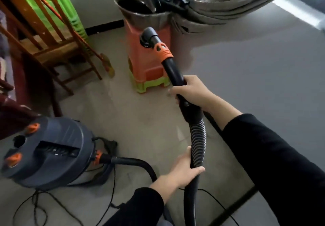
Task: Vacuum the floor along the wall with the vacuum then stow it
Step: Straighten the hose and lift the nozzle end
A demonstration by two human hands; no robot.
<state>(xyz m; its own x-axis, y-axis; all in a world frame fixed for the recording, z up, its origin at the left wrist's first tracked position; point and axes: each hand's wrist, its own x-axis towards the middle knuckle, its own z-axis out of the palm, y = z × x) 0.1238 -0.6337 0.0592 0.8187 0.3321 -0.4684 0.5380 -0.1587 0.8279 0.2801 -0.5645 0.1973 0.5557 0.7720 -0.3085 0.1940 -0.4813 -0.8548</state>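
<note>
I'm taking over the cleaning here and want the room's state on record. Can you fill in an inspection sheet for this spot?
Surface: pale bare floor, faintly streaked.
Job's things: vacuum canister stands at left; its hose loops up to the nozzle end, raised off the floor.
Clutter: broom leaning by a wooden chair; orange stool stacked on a green stool, metal basin on top.
Hands: right hand grips the hose's rigid handle; left hand grips the hose lower down.
Cables: black cord trails loose around the canister.
Surroundings: grey wall at right; curtain bunched above.
</note>
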